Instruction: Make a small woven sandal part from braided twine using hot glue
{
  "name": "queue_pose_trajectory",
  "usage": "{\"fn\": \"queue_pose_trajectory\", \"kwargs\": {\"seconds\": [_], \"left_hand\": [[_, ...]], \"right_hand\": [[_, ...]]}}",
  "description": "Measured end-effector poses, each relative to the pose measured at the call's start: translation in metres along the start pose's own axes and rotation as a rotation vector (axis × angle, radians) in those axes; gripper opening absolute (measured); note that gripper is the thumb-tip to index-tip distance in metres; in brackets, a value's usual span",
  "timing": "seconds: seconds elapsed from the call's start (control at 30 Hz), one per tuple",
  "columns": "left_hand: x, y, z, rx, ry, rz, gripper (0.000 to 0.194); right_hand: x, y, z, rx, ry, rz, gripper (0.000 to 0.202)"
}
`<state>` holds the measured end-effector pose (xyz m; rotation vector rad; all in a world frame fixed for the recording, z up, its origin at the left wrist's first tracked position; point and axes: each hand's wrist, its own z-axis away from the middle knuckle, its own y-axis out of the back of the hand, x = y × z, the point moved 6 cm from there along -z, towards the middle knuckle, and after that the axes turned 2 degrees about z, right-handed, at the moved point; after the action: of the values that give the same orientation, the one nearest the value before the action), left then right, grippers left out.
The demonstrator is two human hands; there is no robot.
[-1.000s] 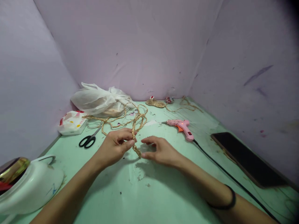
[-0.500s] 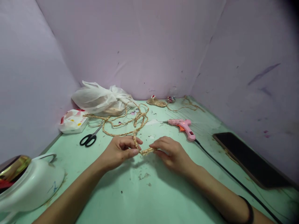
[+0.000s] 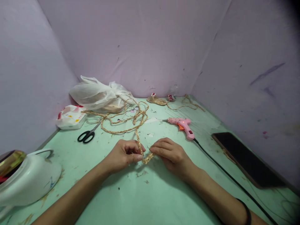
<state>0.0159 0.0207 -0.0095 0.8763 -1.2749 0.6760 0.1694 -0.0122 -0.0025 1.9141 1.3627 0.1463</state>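
Observation:
A tan braided straw cord (image 3: pixel 137 137) runs from a loose tangle on the table down into both my hands. My left hand (image 3: pixel 127 154) pinches it between thumb and fingers just before a bend. Past the bend, a short doubled end of the cord is held by my right hand (image 3: pixel 172 156), whose fingers cover its tip. Beyond my hands the rest of the cord lies in loops beside black-handled scissors (image 3: pixel 86 136). A pink glue gun (image 3: pixel 180 122) rests on its side, farther off than my right hand.
At the back left are a white plastic bag (image 3: pixel 100 95) and a white packet (image 3: pixel 70 117). A small woven sole-shaped piece (image 3: pixel 157 100) lies by the back wall. A dark phone (image 3: pixel 246 159) and the black cable (image 3: pixel 222 168) are on the right, a white container (image 3: pixel 32 178) on the left.
My hands have come slightly closer together. The held end of the cord has tilted, its bend now lower and its right end raised. The view has shifted slightly.

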Motion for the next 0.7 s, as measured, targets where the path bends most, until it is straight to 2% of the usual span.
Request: {"fn": "queue_pose_trajectory", "kwargs": {"seconds": [0.2,0.5,0.57,0.7], "left_hand": [[-0.004,-0.004,-0.001,-0.013,0.022,0.065,0.018],[-0.027,-0.021,0.006,-0.132,0.43,0.31,0.033],[-0.028,-0.025,0.008,-0.153,0.472,0.42,0.032],[-0.028,-0.03,0.009,-0.162,0.473,0.587,0.029]], "right_hand": [[-0.005,-0.001,-0.001,-0.007,0.014,-0.005,0.035],[-0.005,0.001,-0.001,0.047,0.008,0.028,0.035],[-0.005,0.002,-0.002,0.072,0.01,0.044,0.035],[-0.007,0.004,-0.003,0.123,0.026,0.064,0.035]]}}
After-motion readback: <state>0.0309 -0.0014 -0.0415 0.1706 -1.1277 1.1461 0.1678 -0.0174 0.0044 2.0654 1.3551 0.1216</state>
